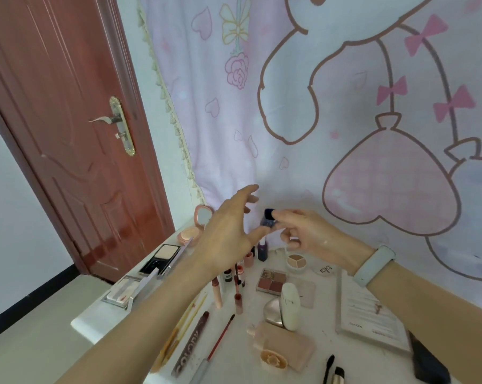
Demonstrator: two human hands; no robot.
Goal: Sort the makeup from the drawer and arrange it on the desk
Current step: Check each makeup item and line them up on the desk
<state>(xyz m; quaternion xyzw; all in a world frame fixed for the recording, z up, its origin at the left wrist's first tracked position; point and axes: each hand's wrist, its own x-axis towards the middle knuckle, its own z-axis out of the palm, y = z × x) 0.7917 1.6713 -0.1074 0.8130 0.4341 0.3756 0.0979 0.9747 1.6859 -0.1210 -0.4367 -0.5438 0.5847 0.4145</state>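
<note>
Above the back of the desk (101, 314), the right hand (314, 236) pinches a small dark-blue bottle (268, 218) between thumb and fingertips, lifted clear of the desk, likely so it can be set upright among the standing bottles. The left hand (228, 234) hovers just left of the bottle, fingers spread and holding nothing, perhaps to steady it. Directly below the bottle stand a dark vial (262, 252) and lip tubes (238, 286), crowding the landing spot; an eyeshadow palette (271, 281) lies below and to its right.
</note>
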